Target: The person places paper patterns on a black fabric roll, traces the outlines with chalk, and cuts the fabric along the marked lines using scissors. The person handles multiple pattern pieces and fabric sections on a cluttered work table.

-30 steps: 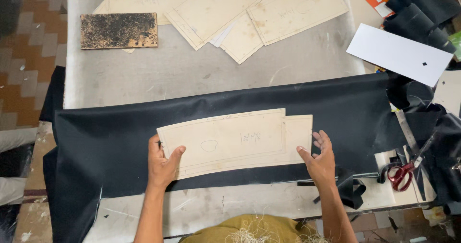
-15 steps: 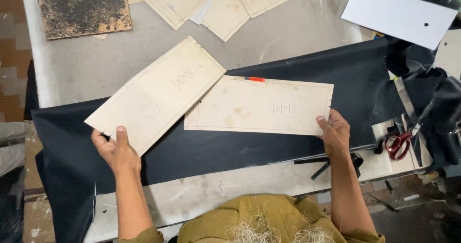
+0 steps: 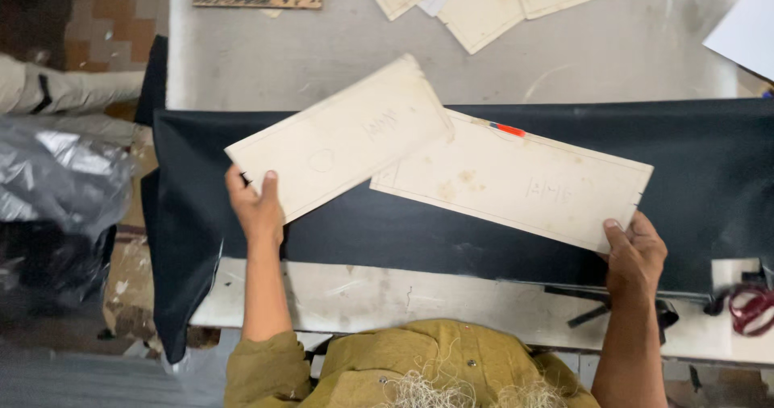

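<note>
On the black cloth [image 3: 709,190], two card patterns are gripped: the tilted left card [image 3: 339,138] by the left hand [image 3: 256,206], the long right card [image 3: 516,178] by the right hand [image 3: 637,251], fingers closed on corners.

Soft, even overhead light falls across your work table [image 3: 564,61], bright on the grey top and pale card patterns [image 3: 516,182], leaving the dark fabric [image 3: 709,174] nearly featureless. Shadows are faint. Your view blurs slightly throughout, dimming towards the left floor edge.
</note>
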